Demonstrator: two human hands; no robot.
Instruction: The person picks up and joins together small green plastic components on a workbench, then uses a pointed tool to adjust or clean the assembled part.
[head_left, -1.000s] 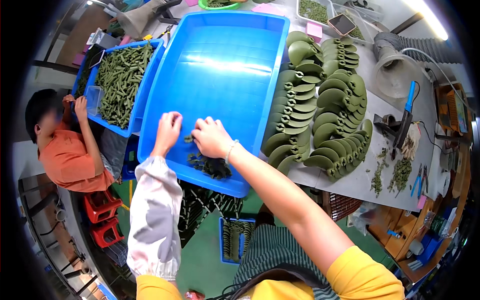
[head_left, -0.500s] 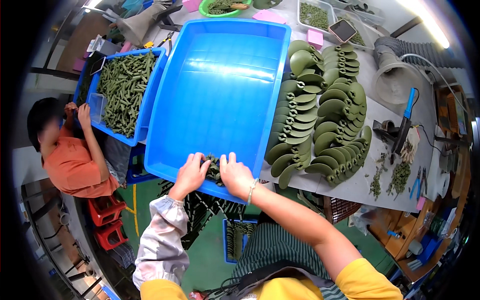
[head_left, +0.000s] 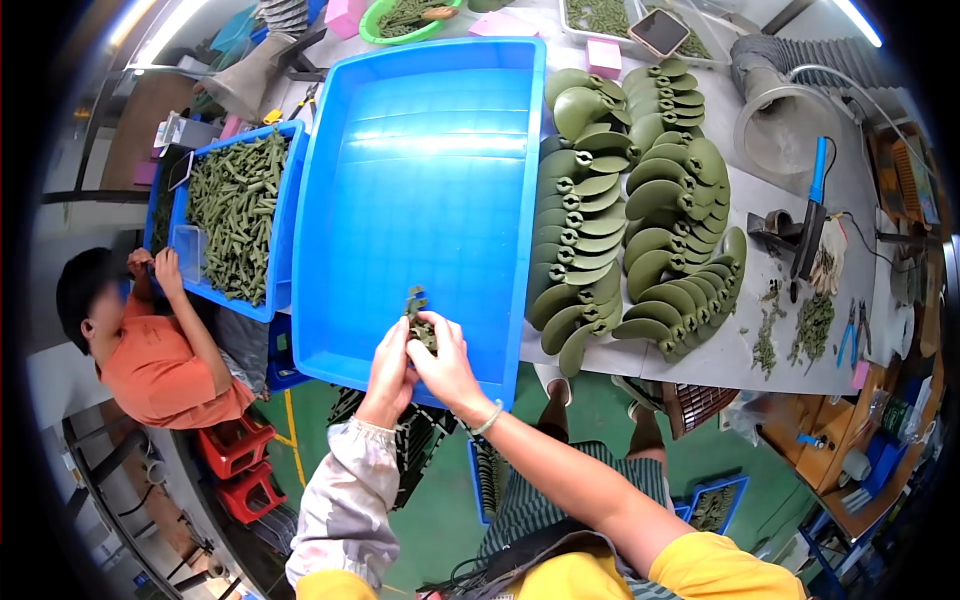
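Held a small bunch of dark green pieces (head_left: pixel 416 299) over the near end of the big blue tray (head_left: pixel 430 210), with left hand (head_left: pixel 389 370) and right hand (head_left: pixel 446 362) pressed together, fingers bent and nearly closed around it, but could not tell each fingertip's exact grip. Worked between green sticks (head_left: pixel 236 210) on the left and rows of curved green blades (head_left: pixel 590 250) on the right.

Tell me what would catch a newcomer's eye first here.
A big blue tray stands out first, filling the middle of the view. To its right, dark green curved blades lie in overlapping rows. Over its near end, the left hand and right hand are together around small green pieces.
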